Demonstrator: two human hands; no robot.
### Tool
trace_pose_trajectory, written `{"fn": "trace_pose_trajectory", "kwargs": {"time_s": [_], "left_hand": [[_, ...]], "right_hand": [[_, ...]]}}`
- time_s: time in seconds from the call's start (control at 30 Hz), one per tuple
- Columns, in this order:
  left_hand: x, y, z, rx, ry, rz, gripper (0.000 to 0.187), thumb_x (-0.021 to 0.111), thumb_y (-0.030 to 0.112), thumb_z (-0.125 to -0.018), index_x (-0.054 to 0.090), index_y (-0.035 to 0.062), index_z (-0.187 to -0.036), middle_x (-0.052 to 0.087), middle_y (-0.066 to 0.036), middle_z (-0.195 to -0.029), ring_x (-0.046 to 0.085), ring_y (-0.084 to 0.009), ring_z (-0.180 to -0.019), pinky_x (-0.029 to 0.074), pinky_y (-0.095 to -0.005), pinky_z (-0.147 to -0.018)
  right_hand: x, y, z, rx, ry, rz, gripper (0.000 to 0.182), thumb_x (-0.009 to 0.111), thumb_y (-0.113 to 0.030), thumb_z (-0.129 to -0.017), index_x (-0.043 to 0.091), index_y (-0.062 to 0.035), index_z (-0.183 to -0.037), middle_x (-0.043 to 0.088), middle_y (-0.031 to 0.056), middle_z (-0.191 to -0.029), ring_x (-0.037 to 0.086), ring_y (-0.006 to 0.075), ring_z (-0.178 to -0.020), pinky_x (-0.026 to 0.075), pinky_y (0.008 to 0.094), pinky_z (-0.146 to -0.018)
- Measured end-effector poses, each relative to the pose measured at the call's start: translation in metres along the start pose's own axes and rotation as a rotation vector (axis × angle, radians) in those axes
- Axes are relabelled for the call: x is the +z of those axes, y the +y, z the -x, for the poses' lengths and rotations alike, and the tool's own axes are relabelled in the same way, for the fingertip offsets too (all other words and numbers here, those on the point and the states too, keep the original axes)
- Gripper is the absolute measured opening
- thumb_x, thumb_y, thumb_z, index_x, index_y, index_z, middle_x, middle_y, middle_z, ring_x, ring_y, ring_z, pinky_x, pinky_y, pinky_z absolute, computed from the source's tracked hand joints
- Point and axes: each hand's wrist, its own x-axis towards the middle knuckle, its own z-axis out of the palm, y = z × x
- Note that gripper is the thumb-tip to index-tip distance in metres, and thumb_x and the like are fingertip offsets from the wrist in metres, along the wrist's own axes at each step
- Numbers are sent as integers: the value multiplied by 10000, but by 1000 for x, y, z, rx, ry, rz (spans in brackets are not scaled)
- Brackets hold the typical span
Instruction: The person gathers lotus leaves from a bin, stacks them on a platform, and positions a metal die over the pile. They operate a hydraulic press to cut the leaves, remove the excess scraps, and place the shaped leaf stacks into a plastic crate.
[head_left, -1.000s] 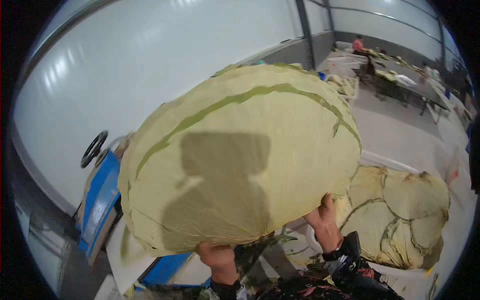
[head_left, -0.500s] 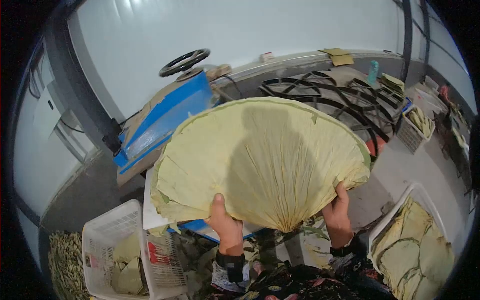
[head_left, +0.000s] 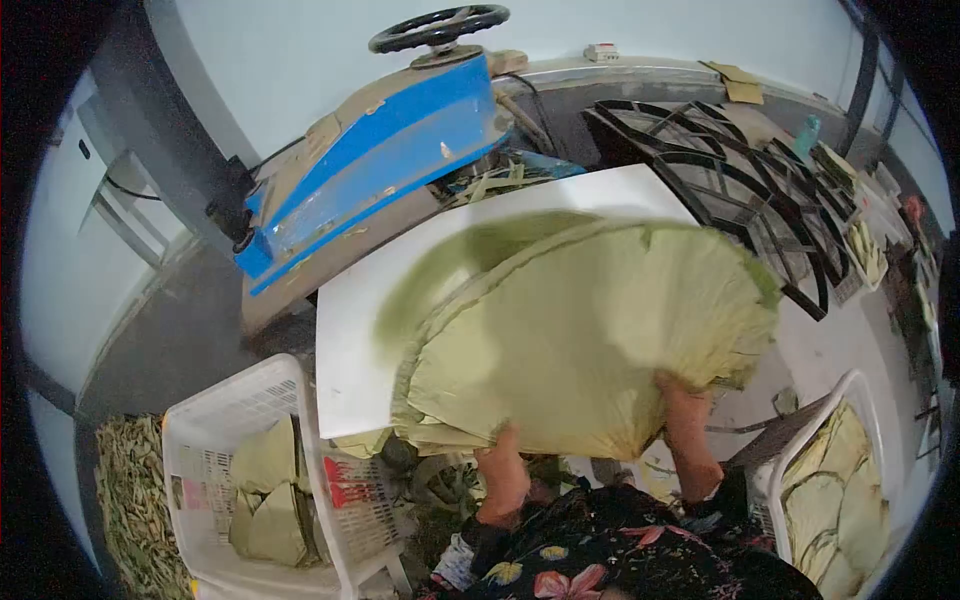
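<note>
A large pale-green dried lotus leaf (head_left: 540, 330), folded fan-like with several layers along its left edge, is spread in front of me above a white board (head_left: 350, 375). My left hand (head_left: 502, 478) grips its near edge left of the middle, thumb on top. My right hand (head_left: 688, 430) is closed on the near edge further right, its thumb also over the leaf. The fingers of both hands are hidden underneath. On the board, a blurred green patch (head_left: 400, 310) shows behind the leaf.
Left stands a white plastic basket (head_left: 300, 395) with folded leaves; a pile of dry shreds (head_left: 140, 500) lies beside it. A second white basket (head_left: 858, 400) of leaves is at right. Behind are a blue machine (head_left: 400, 150) with a black handwheel (head_left: 440, 27) and black metal frames (head_left: 730, 190).
The leaf has come down and nearer, tilting flatter over the board, and both hands moved with it. The view has dipped, so more of the board shows.
</note>
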Motion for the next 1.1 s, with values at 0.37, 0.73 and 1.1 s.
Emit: {"fn": "trace_pose_trajectory", "kwargs": {"time_s": [0.37,0.73,1.1], "left_hand": [[-69,86,-50,277,-467,799,666,514,459,-851,373,23,-1334,461,-129,-1317,468,-287,-1185,420,-393,-967],[-8,131,-74,549,-253,-36,324,672,15,-761,593,-22,-1072,634,-54,-940,597,-153,-829,470,-268,-786],[12,99,-90,533,-78,36,422,689,1,-748,539,-43,-1139,602,-64,-1041,555,-143,-918,444,-277,-822]], "right_hand": [[19,-86,-69,-264,-234,-378,584,666,-84,-736,421,21,-1255,518,126,-1197,506,261,-1088,378,371,-977],[22,-62,-205,-278,-786,-692,639,643,-294,-832,353,-66,-1354,440,87,-1347,416,263,-1230,340,427,-1021],[34,-45,-227,-301,-865,-598,547,511,-276,-929,304,-42,-1379,402,59,-1377,367,243,-1269,295,417,-1048]]}}
